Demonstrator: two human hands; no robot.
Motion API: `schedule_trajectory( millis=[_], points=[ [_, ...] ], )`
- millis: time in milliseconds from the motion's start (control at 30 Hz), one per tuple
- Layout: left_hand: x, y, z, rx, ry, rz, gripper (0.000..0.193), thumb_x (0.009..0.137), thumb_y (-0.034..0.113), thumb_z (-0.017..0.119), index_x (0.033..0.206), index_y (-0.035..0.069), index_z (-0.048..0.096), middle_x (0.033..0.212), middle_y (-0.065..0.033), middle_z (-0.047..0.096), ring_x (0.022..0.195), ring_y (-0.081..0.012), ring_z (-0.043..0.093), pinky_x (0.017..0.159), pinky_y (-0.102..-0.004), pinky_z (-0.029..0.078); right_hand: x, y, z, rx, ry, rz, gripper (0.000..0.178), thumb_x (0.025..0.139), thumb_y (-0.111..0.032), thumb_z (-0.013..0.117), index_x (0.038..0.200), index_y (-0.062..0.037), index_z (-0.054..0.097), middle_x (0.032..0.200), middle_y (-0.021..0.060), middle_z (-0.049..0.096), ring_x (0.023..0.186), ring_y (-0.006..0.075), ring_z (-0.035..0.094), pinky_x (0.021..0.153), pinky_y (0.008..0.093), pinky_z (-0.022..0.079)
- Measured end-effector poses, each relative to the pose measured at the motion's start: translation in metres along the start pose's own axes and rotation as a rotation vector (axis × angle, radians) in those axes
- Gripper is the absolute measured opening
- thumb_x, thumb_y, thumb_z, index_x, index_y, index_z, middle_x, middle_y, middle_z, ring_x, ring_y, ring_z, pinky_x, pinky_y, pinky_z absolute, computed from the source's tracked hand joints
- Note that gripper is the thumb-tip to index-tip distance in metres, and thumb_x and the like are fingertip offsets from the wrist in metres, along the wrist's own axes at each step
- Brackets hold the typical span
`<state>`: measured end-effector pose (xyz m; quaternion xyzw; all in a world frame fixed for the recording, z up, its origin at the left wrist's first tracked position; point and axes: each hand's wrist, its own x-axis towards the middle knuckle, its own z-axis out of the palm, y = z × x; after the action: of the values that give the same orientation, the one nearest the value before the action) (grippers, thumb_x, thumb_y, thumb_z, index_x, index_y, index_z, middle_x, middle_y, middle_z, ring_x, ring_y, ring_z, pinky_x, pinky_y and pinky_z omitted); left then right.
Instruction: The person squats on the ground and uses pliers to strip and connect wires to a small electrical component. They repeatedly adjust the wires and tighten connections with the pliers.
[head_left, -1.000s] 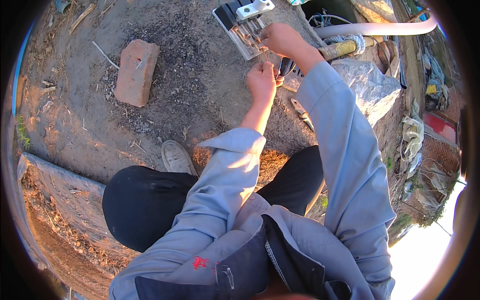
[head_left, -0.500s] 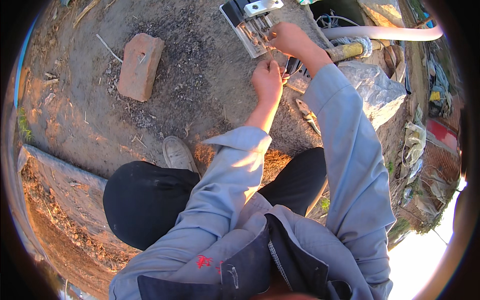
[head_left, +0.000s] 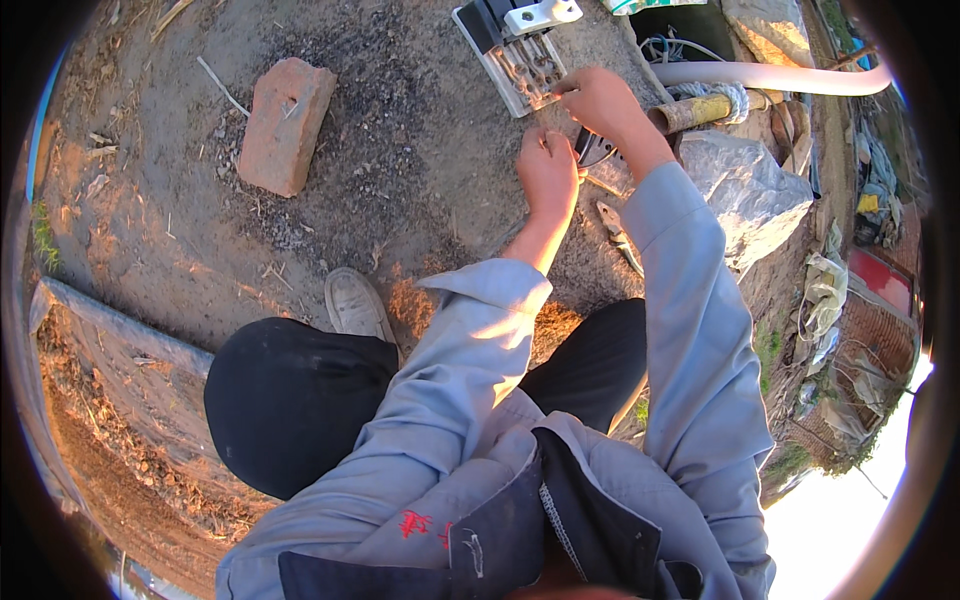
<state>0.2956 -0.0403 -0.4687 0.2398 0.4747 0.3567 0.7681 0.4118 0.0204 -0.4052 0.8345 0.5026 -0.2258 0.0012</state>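
Observation:
What looks like an opened electrical knife switch (head_left: 515, 60) lies on the dirt, with a pale base, metal terminals and black and white parts. My right hand (head_left: 605, 105) is at its near right corner, fingers pinched; what they hold is hidden. Just below and to the left, my left hand (head_left: 548, 170) is closed with the thumb on top. A thin dark wire (head_left: 603, 158) curves out beside it toward the right hand and seems to be in its grip. Nearer to me, a worn tool resembling pliers (head_left: 622, 238) rests on the ground.
A reddish brick (head_left: 287, 127) lies on the left. On the right are a wooden pole (head_left: 690, 112) bound with rope, a thick pale hose (head_left: 780, 75) and a rock-like lump (head_left: 745, 185). My shoe (head_left: 357, 305) is below the brick.
The view has shifted slightly, so the switch appears a little farther right. My right hand has drawn back from over the terminals to the corner, and the left hand is slightly lower.

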Motion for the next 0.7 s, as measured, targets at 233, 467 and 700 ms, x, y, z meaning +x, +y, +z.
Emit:
schedule_trajectory(
  millis=[233, 467, 700],
  points=[
    [0.002, -0.003, -0.002, -0.011, 0.002, 0.026, 0.022, 0.099, 0.018, 0.053, 0.103, -0.003, 0.056, 0.07, -0.0065, 0.06, 0.049, -0.0152, 0.059, 0.044, -0.0297, 0.049, -0.021, 0.004, 0.005, 0.133, 0.024, 0.053, 0.035, 0.084, -0.029, 0.063, 0.111, -0.0117, 0.076, 0.101, 0.0177, 0.074, 0.095, 0.032, 0.07, 0.088, 0.0402, 0.053],
    [0.008, -0.003, -0.001, 0.124, -0.01, 0.047, 0.026, 0.099, 0.021, 0.058, 0.096, -0.004, 0.061, 0.069, -0.0066, 0.062, 0.051, -0.0138, 0.06, 0.046, -0.0308, 0.05, -0.027, -0.002, -0.003, 0.145, -0.096, 0.113, 0.034, 0.082, -0.032, 0.068, 0.108, -0.0115, 0.077, 0.099, 0.0133, 0.075, 0.088, 0.0296, 0.073, 0.084, 0.0412, 0.056],
    [0.016, -0.004, -0.002, 0.091, -0.069, 0.05, 0.027, 0.102, 0.019, 0.056, 0.092, -0.005, 0.062, 0.07, -0.0069, 0.064, 0.051, -0.0132, 0.059, 0.047, -0.0298, 0.049, -0.028, -0.004, 0.011, 0.284, -0.032, 0.202, 0.033, 0.084, -0.028, 0.072, 0.106, -0.0045, 0.076, 0.087, 0.0154, 0.075, 0.075, 0.0258, 0.073, 0.074, 0.0376, 0.057]
  ],
)
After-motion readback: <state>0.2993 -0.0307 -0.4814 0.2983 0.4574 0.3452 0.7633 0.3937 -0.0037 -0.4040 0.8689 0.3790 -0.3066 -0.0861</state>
